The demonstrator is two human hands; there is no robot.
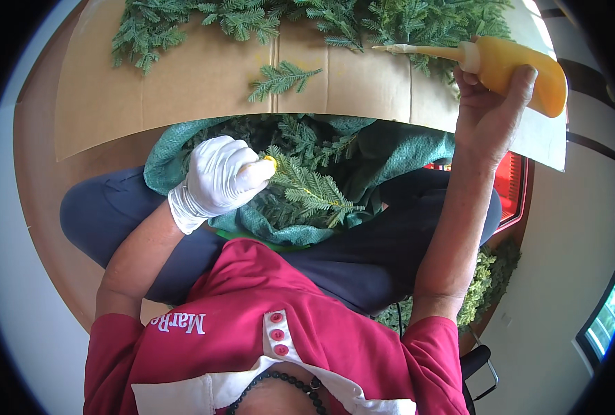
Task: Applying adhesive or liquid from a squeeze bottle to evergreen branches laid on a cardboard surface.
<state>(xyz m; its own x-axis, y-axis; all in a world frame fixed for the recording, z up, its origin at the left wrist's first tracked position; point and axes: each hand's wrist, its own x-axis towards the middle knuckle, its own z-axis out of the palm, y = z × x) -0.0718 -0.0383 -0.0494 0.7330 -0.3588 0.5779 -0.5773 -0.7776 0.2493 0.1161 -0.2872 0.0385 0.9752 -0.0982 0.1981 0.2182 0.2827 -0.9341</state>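
Note:
My left hand (219,176), in a white glove, is closed with its fingertips at a green fir sprig (313,188). Yellow stuff covers the tip of the thumb or finger there, and fine yellow streaks run along the sprig. Bare, my right hand (491,114) grips a squeeze bottle (522,72) of yellow-orange liquid. The bottle lies tilted on its side, its long nozzle (425,51) pointing left over the cardboard. Beneath the left hand, an open green woven sack (418,149) between my legs holds more fir sprigs.
A bent cardboard sheet (183,90) spans the space beyond the sack. One loose sprig (281,80) lies on it, with a heap of fir branches (425,21) along its far side. A red plastic crate (511,187) and more greenery (484,283) are at the right.

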